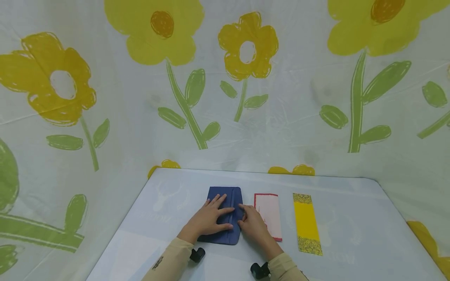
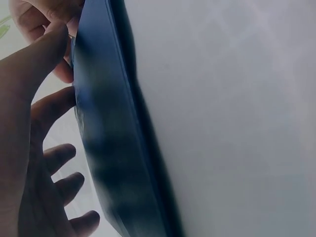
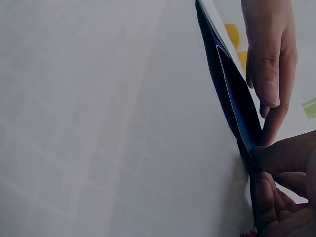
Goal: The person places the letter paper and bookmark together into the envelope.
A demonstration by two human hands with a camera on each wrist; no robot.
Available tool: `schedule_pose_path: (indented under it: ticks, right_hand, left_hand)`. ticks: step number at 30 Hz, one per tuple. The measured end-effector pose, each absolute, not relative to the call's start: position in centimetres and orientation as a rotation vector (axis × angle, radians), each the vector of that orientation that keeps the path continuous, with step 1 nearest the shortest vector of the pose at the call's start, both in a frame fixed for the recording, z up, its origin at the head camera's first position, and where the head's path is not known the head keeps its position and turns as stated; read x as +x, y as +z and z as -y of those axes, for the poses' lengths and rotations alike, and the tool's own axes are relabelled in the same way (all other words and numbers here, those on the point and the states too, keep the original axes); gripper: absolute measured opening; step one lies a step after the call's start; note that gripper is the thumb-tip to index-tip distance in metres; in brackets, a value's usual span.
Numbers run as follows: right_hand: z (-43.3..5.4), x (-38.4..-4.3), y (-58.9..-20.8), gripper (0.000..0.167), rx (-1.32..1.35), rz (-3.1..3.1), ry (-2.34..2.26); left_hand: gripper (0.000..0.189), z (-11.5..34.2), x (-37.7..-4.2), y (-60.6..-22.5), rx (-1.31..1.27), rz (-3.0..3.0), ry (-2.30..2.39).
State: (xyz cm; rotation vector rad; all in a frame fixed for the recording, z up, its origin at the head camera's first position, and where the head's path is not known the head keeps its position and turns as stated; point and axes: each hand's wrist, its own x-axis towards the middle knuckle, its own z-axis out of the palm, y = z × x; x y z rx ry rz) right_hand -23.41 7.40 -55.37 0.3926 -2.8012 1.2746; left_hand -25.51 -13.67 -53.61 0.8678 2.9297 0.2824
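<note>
A navy blue folder (image 1: 236, 222) with a lengthwise seam lies on the white table. My left hand (image 1: 208, 219) rests across it with fingers spread and mostly straight. At the folder's right edge, my right hand (image 1: 254, 225) pinches the border between thumb and curled fingers. From the right wrist view, the edge of the folder (image 3: 217, 74) gapes, with a thin white line along the inside of the gap. The left wrist view has the folder (image 2: 106, 123) side-on, left fingertips along its top.
Just right of the folder lies a whitish paper with red borders (image 1: 270, 210). Farther right is a yellow strip with patterned ends (image 1: 307, 220). The white table (image 1: 365, 218) ends at a flowered cloth (image 1: 288, 117) behind. Each wrist carries a small black camera.
</note>
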Motion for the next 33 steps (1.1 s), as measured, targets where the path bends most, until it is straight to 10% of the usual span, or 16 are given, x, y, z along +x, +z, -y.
schedule_pose_path:
  ticks: [33]
  right_hand:
    - [-7.4, -23.2, -55.6, 0.053, 0.388, 2.726, 1.317]
  left_hand:
    - [0.097, 16.3, -25.7, -53.4, 0.788, -2.854, 0.653]
